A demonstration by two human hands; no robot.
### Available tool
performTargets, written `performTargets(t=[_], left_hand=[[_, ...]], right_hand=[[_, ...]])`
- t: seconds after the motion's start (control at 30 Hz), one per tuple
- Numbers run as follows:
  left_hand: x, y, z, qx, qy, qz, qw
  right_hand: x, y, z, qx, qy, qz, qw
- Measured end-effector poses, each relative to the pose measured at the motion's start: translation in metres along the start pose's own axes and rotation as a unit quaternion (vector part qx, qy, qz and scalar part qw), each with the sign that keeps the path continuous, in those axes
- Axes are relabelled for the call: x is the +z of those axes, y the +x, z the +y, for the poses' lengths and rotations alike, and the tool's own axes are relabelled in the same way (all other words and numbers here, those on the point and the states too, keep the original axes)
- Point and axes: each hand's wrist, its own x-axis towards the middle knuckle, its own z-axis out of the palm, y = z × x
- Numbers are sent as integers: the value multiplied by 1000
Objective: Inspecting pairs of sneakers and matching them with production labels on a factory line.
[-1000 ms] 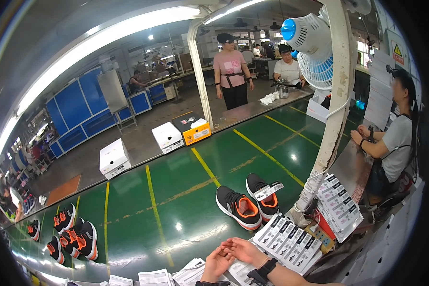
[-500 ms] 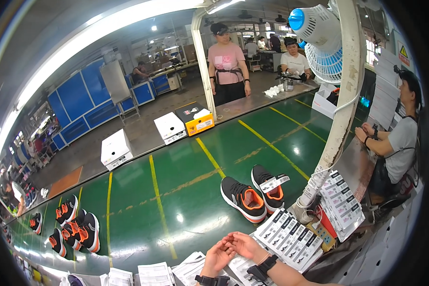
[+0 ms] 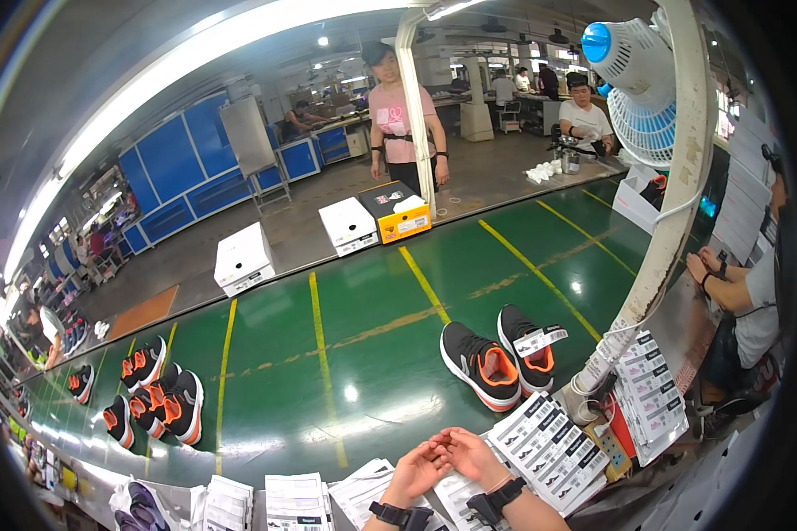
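Observation:
My left hand (image 3: 418,471) and my right hand (image 3: 472,456) are held together above the near edge of the green conveyor belt (image 3: 279,398). Their fingers curve loosely toward each other and meet at the tips, and I see nothing in either one. Black bands circle both wrists. Beneath them lie white printed sheets (image 3: 363,482). To the right, just beyond a stack of label sheets (image 3: 549,442), stands a pair of black sneakers (image 3: 480,365) with orange lining; a white label strip (image 3: 540,340) lies across the right shoe.
More black-and-orange sneakers (image 3: 181,407) sit at the belt's left. White shoeboxes (image 3: 245,258) and a black-and-orange box (image 3: 405,223) line the far ledge. A pole (image 3: 673,203) with a fan (image 3: 642,124) rises at right. Co-workers are across the belt and at right.
The whole view has swung slightly, so the scene sits farther right. My hands stay together in much the same pose. The person in pink across the belt has shifted behind the post.

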Motion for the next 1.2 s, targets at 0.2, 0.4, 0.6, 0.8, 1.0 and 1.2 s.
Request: performTargets(t=[0.2, 0.4, 0.6, 0.8, 1.0, 1.2], left_hand=[[-3, 0, 3, -4, -8, -14, 1000], [-5, -1, 3, -14, -6, -27, 1000], [-13, 4, 2, -30, -41, -66, 997], [-15, 5, 3, -18, -30, -80, 996], [-16, 4, 3, -16, -37, -87, 995], [-13, 3, 2, -15, -26, -73, 997]], right_hand=[[4, 0, 0, 1, -4, -1, 1000], [0, 1, 3, -9, -19, 4, 1000], [1, 0, 2, -11, -29, 12, 999], [11, -1, 0, -22, -27, 16, 999], [17, -2, 0, -27, -30, 12, 999], [9, 0, 2, -16, -22, 25, 999]])
